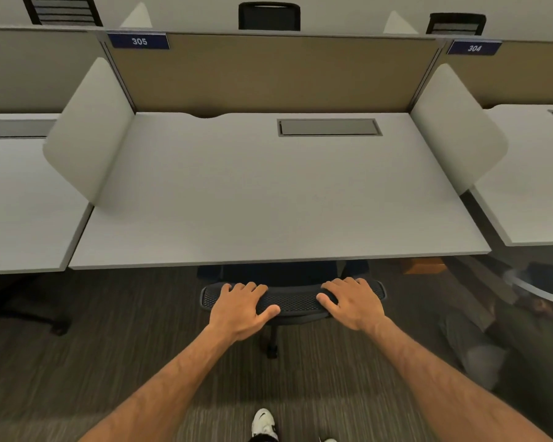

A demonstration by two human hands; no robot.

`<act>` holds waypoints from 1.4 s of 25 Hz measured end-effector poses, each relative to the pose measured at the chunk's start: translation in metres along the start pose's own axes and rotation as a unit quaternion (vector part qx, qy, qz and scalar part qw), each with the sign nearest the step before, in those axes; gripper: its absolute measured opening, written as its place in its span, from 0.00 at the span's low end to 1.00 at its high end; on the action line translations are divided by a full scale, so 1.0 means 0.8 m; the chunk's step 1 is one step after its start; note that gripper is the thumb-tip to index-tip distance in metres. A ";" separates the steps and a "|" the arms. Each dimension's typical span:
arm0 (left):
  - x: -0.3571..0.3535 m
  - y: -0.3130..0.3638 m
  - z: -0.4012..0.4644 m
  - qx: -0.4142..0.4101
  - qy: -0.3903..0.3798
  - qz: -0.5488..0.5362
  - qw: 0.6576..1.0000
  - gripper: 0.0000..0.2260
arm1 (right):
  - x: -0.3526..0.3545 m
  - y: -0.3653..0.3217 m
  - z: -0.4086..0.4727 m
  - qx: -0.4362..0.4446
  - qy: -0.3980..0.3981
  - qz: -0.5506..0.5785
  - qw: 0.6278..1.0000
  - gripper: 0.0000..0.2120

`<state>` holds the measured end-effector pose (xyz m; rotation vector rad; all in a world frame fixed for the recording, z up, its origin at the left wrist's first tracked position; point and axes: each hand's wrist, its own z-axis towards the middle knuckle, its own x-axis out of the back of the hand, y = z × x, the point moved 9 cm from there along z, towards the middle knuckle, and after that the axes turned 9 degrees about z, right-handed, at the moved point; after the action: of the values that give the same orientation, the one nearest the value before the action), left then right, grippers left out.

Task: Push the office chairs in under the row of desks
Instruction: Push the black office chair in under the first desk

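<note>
A black mesh office chair [296, 302] stands at the front edge of the white desk [268, 199] marked 305. Its seat is tucked under the desktop and only the top of the backrest and one caster leg show. My left hand [241, 309] grips the left part of the backrest top, fingers curled over it. My right hand [351, 303] grips the right part the same way.
White side dividers [90, 129] flank the desk, with neighbouring desks left and right [530, 173]. A grey cable hatch [329, 127] is set in the desktop. Another chair base [45, 317] sits at the left, a blurred dark chair [540, 282] at the right. Striped carpet lies underfoot.
</note>
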<state>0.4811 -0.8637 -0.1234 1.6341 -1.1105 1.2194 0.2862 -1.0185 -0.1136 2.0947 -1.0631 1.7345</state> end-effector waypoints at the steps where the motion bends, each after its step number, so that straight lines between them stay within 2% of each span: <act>1: 0.002 -0.004 0.008 -0.002 0.002 0.002 1.000 0.40 | 0.003 0.000 0.009 -0.001 0.000 -0.001 1.000 0.35; 12: 0.013 -0.036 0.065 -0.019 0.024 0.003 1.000 0.38 | 0.025 0.001 0.067 -0.017 0.022 0.007 1.000 0.34; 21: 0.011 -0.033 0.072 -0.025 0.033 0.005 0.999 0.38 | 0.021 0.011 0.077 -0.029 0.000 -0.012 1.000 0.34; 25: 0.014 -0.032 0.070 -0.017 0.008 0.007 1.000 0.40 | 0.012 0.012 0.073 -0.085 -0.043 -0.039 0.995 0.27; 29: 0.028 -0.035 0.063 -0.006 -0.024 -0.030 0.999 0.37 | 0.010 0.000 0.059 -0.146 -0.070 -0.054 0.985 0.19; 31: 0.039 -0.043 0.051 0.023 -0.014 -0.054 0.998 0.37 | 0.020 -0.007 0.055 -0.130 -0.062 -0.047 0.988 0.20; 35: 0.063 -0.078 -0.014 0.124 0.059 -0.082 0.987 0.37 | 0.052 -0.055 0.052 -0.018 -0.018 0.042 0.999 0.25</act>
<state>0.5452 -0.8438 -0.0780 1.7738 -0.7580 1.3673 0.3485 -1.0272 -0.0753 2.0961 -1.2006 1.7064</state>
